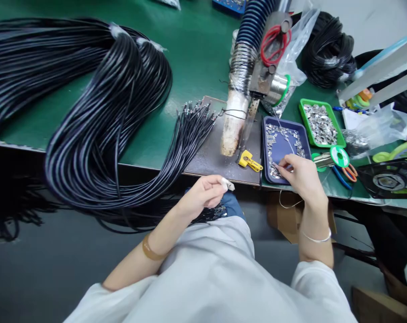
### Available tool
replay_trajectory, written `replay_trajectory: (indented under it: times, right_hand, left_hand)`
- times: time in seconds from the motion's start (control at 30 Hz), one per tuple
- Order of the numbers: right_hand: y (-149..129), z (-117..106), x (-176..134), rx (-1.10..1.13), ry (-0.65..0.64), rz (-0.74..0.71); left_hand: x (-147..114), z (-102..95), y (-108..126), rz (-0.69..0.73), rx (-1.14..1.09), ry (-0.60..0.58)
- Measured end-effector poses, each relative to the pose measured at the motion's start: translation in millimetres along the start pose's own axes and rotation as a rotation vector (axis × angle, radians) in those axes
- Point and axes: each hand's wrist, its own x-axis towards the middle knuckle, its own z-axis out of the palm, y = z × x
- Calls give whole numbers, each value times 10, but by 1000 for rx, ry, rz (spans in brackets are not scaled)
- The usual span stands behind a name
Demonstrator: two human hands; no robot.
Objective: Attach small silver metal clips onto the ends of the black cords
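My right hand [299,174] reaches over the near right part of a blue tray [268,120]. Its thumb and forefinger are pinched on a small metal piece [275,166] among other silvery pieces lying in the tray. In front of my body, off the table's near edge, my left hand [206,192] is closed, with white wrapping [227,184] at its fingertips. Whatever it grips is hidden. Just beyond it lies a brown board [208,154] carrying a yellow tool [250,161]. The ends of a bundle of black cables [190,134] rest on the board's left side.
Long looped black cables [85,134] hang over the table edge at left. A fume hose [239,80] and an upright soldering fixture [262,72] come down over the board. A green tray [319,123] of metal pieces, solder spools [339,156] and a black fan [388,179] stand right.
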Motion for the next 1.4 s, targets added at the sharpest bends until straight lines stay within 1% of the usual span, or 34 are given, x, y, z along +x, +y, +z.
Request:
replay_trajectory:
  times: [0.07, 0.13, 0.2, 0.23, 0.3, 0.33, 0.37, 0.4, 0.5, 0.53, 0.57, 0.6, 0.67, 0.73, 0.77, 0.83, 0.93, 1.0, 1.07, 1.13, 1.2, 1.3, 1.4]
  right_hand:
    - [-49, -15, 36, -160, -2, -52]
    - [-63, -20, 56, -310, 12, -75]
    - [-25, -8, 73, -384, 24, -75]
    - [9, 4, 83, -377, 28, -69]
    - [77, 30, 98, -287, 43, -38]
    - [97, 41, 98, -219, 71, -12]
    - [98, 46, 91, -139, 124, 19]
    - [74, 45, 75, -58, 206, 51]
    - [-161, 3, -26, 191, 548, 148]
    - [-284, -17, -72, 279, 629, 176]
    - [-418, -35, -118, 391, 677, 196]
    - [-556, -46, -162, 515, 698, 204]
    - [-813, -29, -230, 695, 677, 197]
    - [-1009, 49, -259, 891, 608, 149]
    - [-1077, 106, -260, 936, 569, 121]
    - [-1159, 235, -241, 878, 554, 87]
    - [-1196, 397, -195, 726, 579, 71]
    - [-1199, 459, -167, 743, 542, 63]
    - [-1198, 489, -146, 818, 478, 50]
    - [-1193, 503, -134, 891, 421, 38]
    - [-1185, 508, -130, 928, 391, 31]
    - [-1162, 509, -135, 917, 383, 12]
    - [-1130, 501, -141, 899, 378, -24]
  left_hand:
    - [20, -3, 64, 38, -68, 64]
    - [39, 18, 110, 72, -71, 109]
    - [51, 63, 147, 117, -21, 139]
    - [53, 93, 162, 140, 20, 142]
    - [53, 165, 182, 203, 104, 133]
    - [54, 202, 184, 232, 144, 125]
    - [58, 236, 177, 261, 179, 123]
    - [66, 266, 163, 289, 212, 129]
    - [118, 315, 79, 361, 289, 209]
    - [139, 320, 45, 385, 301, 247]
    - [157, 321, 14, 406, 310, 283]
    - [170, 321, -13, 426, 318, 317]
    - [176, 322, -44, 467, 355, 373]
    - [157, 329, -42, 505, 417, 408]
    - [143, 333, -32, 514, 441, 406]
    - [115, 339, -3, 504, 427, 357]
    - [90, 338, 40, 441, 312, 224]
    - [85, 332, 60, 411, 259, 169]
    - [85, 326, 71, 404, 242, 144]
    - [86, 322, 70, 416, 248, 140]
    - [86, 319, 60, 445, 297, 167]
    - [79, 313, 44, 512, 464, 245]
    - [69, 302, 42, 591, 606, 276]
